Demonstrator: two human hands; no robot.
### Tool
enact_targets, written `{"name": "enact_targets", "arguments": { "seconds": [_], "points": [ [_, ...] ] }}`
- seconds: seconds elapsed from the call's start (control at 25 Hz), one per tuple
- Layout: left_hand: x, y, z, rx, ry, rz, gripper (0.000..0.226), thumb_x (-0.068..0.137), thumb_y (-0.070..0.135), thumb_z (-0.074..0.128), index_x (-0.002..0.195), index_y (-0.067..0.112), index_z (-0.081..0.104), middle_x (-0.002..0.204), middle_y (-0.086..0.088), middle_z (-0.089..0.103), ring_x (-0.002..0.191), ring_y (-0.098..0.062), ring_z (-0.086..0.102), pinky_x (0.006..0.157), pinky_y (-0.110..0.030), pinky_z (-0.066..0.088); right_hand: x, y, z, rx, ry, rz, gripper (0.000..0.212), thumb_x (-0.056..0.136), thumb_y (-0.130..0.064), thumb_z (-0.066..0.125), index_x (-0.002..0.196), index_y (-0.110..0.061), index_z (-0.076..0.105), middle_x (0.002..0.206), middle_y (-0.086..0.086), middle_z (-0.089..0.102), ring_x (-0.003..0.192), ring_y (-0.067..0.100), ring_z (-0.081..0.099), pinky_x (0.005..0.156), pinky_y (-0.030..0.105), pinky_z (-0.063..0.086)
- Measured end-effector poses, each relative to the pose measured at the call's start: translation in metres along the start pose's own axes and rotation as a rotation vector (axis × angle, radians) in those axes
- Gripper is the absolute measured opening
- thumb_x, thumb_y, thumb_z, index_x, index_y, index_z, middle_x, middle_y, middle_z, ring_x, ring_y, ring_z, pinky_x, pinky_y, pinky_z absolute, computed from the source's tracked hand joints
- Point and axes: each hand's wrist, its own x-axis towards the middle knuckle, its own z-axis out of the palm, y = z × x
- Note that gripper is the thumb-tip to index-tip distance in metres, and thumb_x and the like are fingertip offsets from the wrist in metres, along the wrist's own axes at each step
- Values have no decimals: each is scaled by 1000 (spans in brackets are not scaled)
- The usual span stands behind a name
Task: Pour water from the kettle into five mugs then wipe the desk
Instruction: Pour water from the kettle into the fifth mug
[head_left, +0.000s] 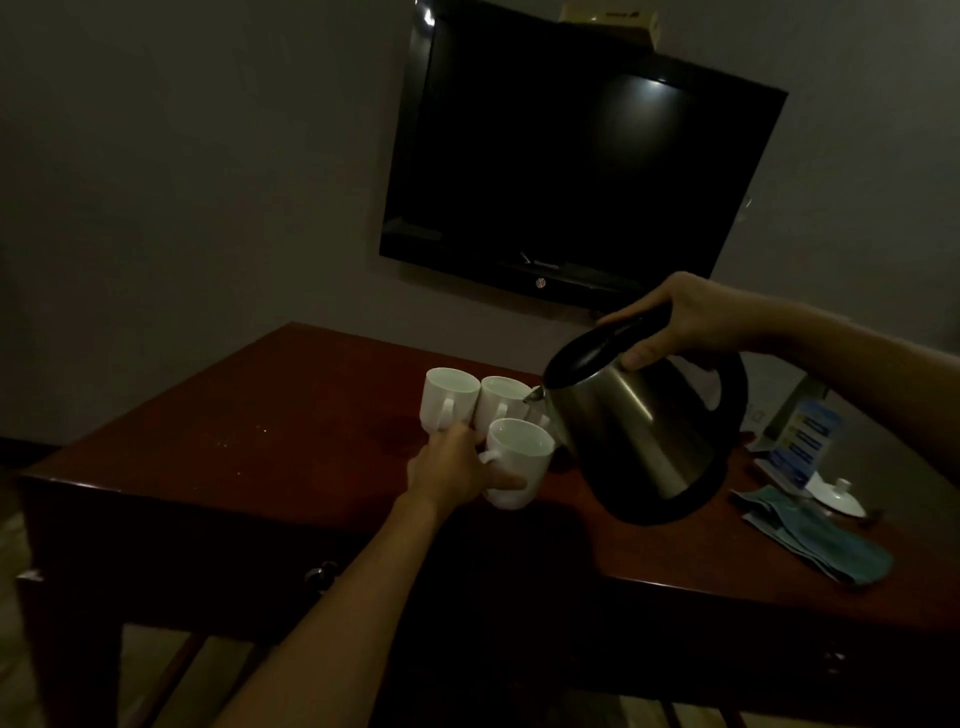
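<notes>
My right hand (675, 322) grips the black handle of a steel kettle (639, 431), which is tilted with its spout over the white mugs. My left hand (457, 467) holds the nearest white mug (519, 457) by its side and handle. Behind it stand two more white mugs, one on the left (449, 397) and one in the middle (501, 397). A further mug (538, 417) shows only as a sliver behind the spout. A folded teal cloth (815, 540) lies on the red-brown desk (260, 441) at the right.
A dark television (571, 156) hangs on the wall above the desk. A blue printed card stand (800, 441) and a white lid (839, 496) sit at the desk's right end. A wet patch (395, 431) marks the desk left of the mugs. A drawer knob (318, 574) is below.
</notes>
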Motion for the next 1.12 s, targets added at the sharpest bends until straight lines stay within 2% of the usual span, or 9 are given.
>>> {"name": "enact_targets", "arguments": {
  "seconds": [0.2, 0.32, 0.48, 0.6, 0.68, 0.8, 0.92, 1.04, 1.12],
  "points": [
    [-4, 7, -2, 37, 3, -42, 53, 68, 52, 84, 110, 25, 69, 96, 7, 69, 91, -14, 64, 76, -35, 53, -26, 32, 32, 277, 243, 19, 60, 63, -43, 81, 121, -40, 67, 92, 17, 72, 70, 44, 62, 63, 49, 57],
    [-7, 10, -1, 35, 15, -55, 52, 69, 53, 83, 109, 24, 70, 90, 11, 65, 84, -9, 60, 69, -30, 47, -33, 50, 50, 415, 351, 10, 54, 56, -49, 83, 108, -46, 71, 108, 25, 70, 97, 58, 60, 82, 70, 50],
    [-11, 15, 2, 48, 47, -103, 48, 69, 54, 83, 103, 23, 69, 84, 13, 63, 76, -4, 56, 60, -26, 40, -41, 67, 76, 492, 462, 58, 71, 63, -36, 83, 129, -18, 65, 72, 5, 73, 47, 23, 57, 44, 30, 50],
    [-11, 17, 5, 54, 85, -140, 55, 66, 57, 83, 106, 23, 67, 98, 6, 69, 85, -10, 59, 68, -31, 44, -44, 76, 98, 548, 538, 60, 69, 69, -25, 82, 133, -11, 60, 106, 3, 73, 70, -7, 66, 62, 14, 57],
    [-13, 18, 8, 58, 121, -155, 59, 65, 57, 84, 108, 22, 66, 102, 5, 70, 89, -12, 61, 71, -32, 46, -45, 81, 111, 589, 591, 78, 67, 71, -21, 83, 134, -10, 60, 112, 6, 70, 69, -14, 64, 59, 7, 52],
    [-13, 20, 12, 63, 151, -160, 58, 65, 55, 85, 108, 22, 65, 102, 5, 70, 89, -13, 63, 72, -34, 50, -47, 86, 128, 659, 652, 109, 68, 71, -20, 84, 134, -10, 60, 88, 4, 67, 49, -14, 57, 46, 4, 42],
    [-15, 23, 13, 67, 169, -169, 59, 65, 55, 85, 109, 22, 66, 103, 4, 70, 89, -14, 62, 72, -34, 49, -50, 86, 136, 676, 696, 102, 78, 63, -33, 84, 134, -10, 60, 97, 9, 69, 51, -15, 57, 50, 3, 43],
    [-18, 26, 13, 75, 178, -184, 61, 65, 55, 84, 112, 21, 65, 106, 2, 69, 90, -15, 60, 71, -34, 46, -51, 88, 137, 692, 690, 100, 80, 60, -37, 84, 133, -14, 61, 105, 8, 70, 60, -15, 60, 57, 5, 48],
    [-21, 29, 13, 72, 185, -196, 61, 66, 55, 84, 113, 21, 65, 106, 1, 70, 94, -17, 62, 71, -34, 45, -52, 88, 137, 705, 684, 100, 82, 59, -40, 86, 133, -15, 61, 118, 6, 70, 89, -7, 66, 78, 18, 56]
  ]
}}
